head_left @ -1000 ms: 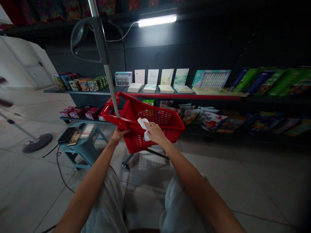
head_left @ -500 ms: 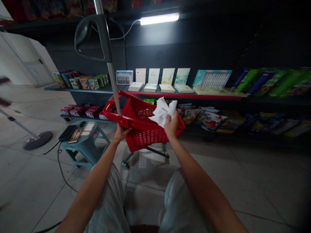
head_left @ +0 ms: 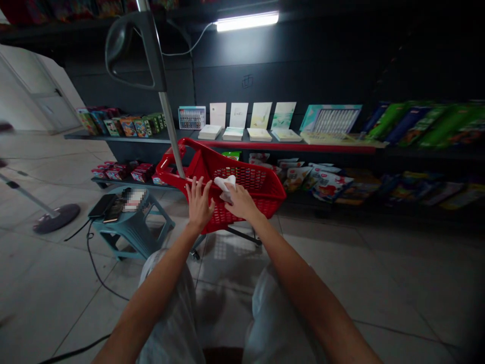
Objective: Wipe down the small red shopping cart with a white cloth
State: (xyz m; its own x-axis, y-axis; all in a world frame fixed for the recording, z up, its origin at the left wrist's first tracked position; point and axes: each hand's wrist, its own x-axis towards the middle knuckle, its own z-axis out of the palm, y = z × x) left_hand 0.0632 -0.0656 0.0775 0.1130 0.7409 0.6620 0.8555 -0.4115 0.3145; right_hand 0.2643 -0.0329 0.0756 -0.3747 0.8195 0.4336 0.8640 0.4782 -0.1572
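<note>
A small red shopping cart [head_left: 261,194] with perforated basket walls stands in front of me, its handle end at the left. My right hand [head_left: 241,202] is closed on a crumpled white cloth [head_left: 226,183], pressed to the near top rim of the basket. My left hand [head_left: 200,203] lies against the cart's near side close to the handle, fingers spread, holding nothing. A metal pole [head_left: 169,119] with a dark grey loop-shaped grip [head_left: 157,55] rises at the cart's handle end. The pole's lower end is hidden behind the cart's side.
A blue-grey stool [head_left: 131,230] at left carries a phone and other small items; a black cable trails over the floor. Behind the cart, a dark shelf [head_left: 151,137] holds booklets, boxes and snack bags. A round stand base [head_left: 56,218] rests at far left.
My right hand has brought the cloth left and down onto the cart's near rim. My left hand has moved from gripping under the side to lying spread against it.
</note>
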